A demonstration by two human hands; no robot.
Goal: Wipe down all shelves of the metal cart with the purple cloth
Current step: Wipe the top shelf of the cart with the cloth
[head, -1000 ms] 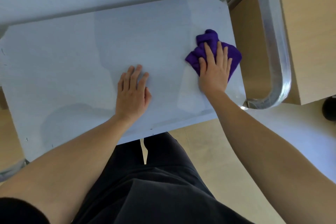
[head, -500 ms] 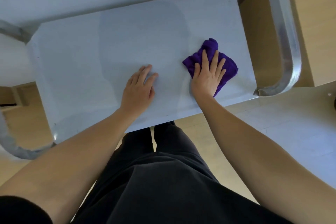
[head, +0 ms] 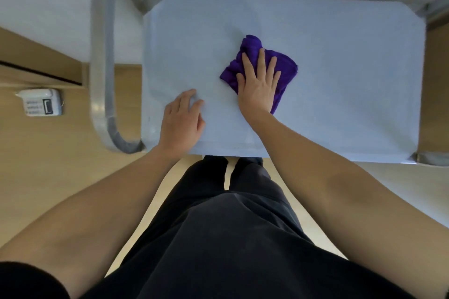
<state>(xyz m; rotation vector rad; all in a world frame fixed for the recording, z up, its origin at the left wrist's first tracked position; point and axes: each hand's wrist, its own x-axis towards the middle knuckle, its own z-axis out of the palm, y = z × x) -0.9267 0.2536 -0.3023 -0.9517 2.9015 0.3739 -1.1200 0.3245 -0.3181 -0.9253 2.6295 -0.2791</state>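
Pale cart shelf (head: 340, 80) below you: your right hand (head: 258, 87) presses flat, fingers straight, on the purple cloth (head: 286, 65) near its middle; your left hand (head: 181, 119) rests relaxed by the near left corner.

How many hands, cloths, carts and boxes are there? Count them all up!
Hands: 2, left hand and right hand
Cloths: 1, the purple cloth
Carts: 1, the metal cart
Boxes: 1, the white box on the floor
Total: 5
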